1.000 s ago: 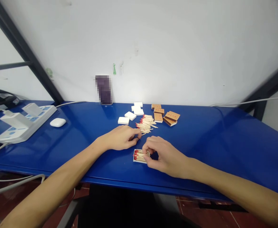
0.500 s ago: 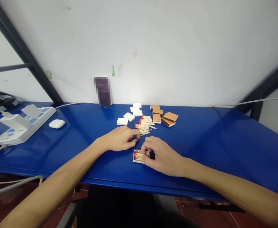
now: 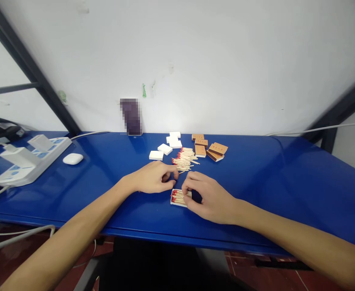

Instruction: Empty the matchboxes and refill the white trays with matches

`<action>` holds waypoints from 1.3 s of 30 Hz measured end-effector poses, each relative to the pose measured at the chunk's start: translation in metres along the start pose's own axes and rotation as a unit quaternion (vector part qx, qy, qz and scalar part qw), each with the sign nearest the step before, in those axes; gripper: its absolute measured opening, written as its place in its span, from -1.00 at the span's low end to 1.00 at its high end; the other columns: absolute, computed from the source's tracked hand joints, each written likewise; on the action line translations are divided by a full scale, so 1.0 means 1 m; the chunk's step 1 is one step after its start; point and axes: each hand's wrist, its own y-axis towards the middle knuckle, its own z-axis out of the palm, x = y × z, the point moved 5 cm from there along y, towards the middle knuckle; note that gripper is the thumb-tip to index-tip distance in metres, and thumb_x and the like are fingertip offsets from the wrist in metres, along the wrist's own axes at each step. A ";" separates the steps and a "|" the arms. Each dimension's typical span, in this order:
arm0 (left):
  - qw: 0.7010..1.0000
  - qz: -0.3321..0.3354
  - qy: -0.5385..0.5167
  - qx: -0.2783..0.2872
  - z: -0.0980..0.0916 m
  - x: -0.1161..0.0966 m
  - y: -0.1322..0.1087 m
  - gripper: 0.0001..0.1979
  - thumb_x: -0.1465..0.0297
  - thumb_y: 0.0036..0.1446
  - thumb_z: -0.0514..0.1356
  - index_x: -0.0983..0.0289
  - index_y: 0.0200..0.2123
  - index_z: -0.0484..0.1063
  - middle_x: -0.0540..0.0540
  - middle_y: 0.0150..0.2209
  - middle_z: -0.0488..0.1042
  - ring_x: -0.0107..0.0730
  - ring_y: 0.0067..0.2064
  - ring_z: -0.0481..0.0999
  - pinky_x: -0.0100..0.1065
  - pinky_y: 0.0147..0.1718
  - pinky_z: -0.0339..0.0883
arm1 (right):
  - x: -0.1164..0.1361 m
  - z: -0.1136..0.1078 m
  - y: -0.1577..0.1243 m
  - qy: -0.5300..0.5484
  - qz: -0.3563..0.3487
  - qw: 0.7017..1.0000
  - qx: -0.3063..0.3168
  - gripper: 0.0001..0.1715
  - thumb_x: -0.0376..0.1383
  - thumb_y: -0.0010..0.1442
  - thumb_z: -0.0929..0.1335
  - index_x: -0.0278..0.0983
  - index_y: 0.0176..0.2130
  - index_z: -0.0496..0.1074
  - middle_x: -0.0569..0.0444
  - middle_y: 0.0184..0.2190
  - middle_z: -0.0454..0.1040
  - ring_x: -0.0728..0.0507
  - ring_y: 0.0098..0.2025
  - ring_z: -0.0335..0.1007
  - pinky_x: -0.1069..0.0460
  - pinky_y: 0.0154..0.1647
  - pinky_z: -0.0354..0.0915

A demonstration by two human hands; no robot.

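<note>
A white matchbox tray [image 3: 173,203] lies on the blue desk near its front, filled with red-headed matches [image 3: 177,198]. My right hand [image 3: 209,198] is closed around the tray's right end, thumb on the near side and fingers on the far side, hiding that end. Just beyond the tray's left part is my left hand [image 3: 154,177], its thumb and forefinger apart with nothing visible between them. Past both hands spreads a loose pile of matches [image 3: 185,159], heads mostly to the left. One stray match lies by the left forefinger.
Several white trays [image 3: 156,155] lie behind the left hand. Several brown matchbox sleeves [image 3: 200,151] sit right of the pile. A phone-like blurred object [image 3: 131,116] leans on the wall. At left are a white earbud case [image 3: 73,159] and a power strip [image 3: 26,171] with plugs.
The tray has shifted slightly away from me and to the right along with my right hand. The left thumb and forefinger have parted a little. The loose pile looks the same.
</note>
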 end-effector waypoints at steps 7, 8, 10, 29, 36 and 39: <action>0.989 -0.015 -0.126 0.080 -0.003 0.003 -0.005 -0.69 0.23 0.08 0.30 0.27 -0.15 0.49 -0.02 -0.41 0.43 -0.46 -0.40 0.40 -0.42 -0.41 0.24 | 0.006 0.000 -0.003 -0.028 -0.066 0.997 0.022 -0.77 -0.31 0.14 0.38 -0.24 -0.16 0.36 0.06 -0.22 0.46 -0.13 -0.21 0.34 -0.06 -0.15 0.21; 0.988 -0.022 -0.129 0.086 -0.003 0.004 -0.005 -0.65 0.20 0.05 0.33 0.26 -0.14 0.49 -0.01 -0.38 0.44 -0.45 -0.39 0.41 -0.42 -0.41 0.25 | 0.006 0.001 -0.003 -0.030 -0.071 0.997 0.023 -0.77 -0.32 0.14 0.37 -0.24 -0.15 0.36 0.06 -0.22 0.46 -0.13 -0.21 0.34 -0.06 -0.15 0.21; 0.987 -0.036 -0.130 0.089 -0.003 0.006 -0.005 -0.60 0.15 0.01 0.36 0.25 -0.13 0.49 -0.01 -0.37 0.44 -0.45 -0.38 0.41 -0.42 -0.41 0.25 | 0.006 0.001 -0.003 -0.024 -0.077 0.996 0.025 -0.77 -0.33 0.14 0.36 -0.24 -0.14 0.36 0.06 -0.21 0.47 -0.13 -0.20 0.36 -0.05 -0.14 0.22; 0.995 -0.024 -0.080 0.061 0.001 0.002 -0.002 -0.56 0.01 0.04 0.31 0.27 -0.22 0.51 -0.05 -0.46 0.37 -0.50 -0.47 0.33 -0.43 -0.46 0.15 | -0.004 -0.008 0.000 -0.049 -0.101 0.994 0.017 -0.79 -0.21 0.24 0.33 -0.24 -0.13 0.38 0.00 -0.19 0.49 -0.16 -0.20 0.39 -0.07 -0.14 0.29; 0.999 0.004 -0.034 0.035 0.001 -0.008 -0.005 -0.50 -0.04 -0.07 0.35 0.26 -0.27 0.52 -0.02 -0.43 0.39 -0.48 -0.44 0.33 -0.42 -0.44 0.14 | -0.095 -0.073 0.008 -0.310 0.114 0.931 -0.152 -0.58 -0.18 0.24 0.28 -0.28 0.05 0.37 -0.19 -0.06 0.45 -0.36 -0.06 0.38 -0.19 -0.09 0.30; 0.998 0.022 -0.033 0.048 0.002 -0.012 -0.006 -0.50 -0.02 -0.13 0.39 0.24 -0.26 0.53 -0.01 -0.39 0.41 -0.44 -0.39 0.37 -0.41 -0.38 0.18 | -0.120 -0.084 0.006 -0.330 0.172 0.919 -0.126 -0.53 -0.12 0.25 0.26 -0.28 0.06 0.38 -0.18 -0.03 0.47 -0.38 -0.03 0.38 -0.19 -0.11 0.29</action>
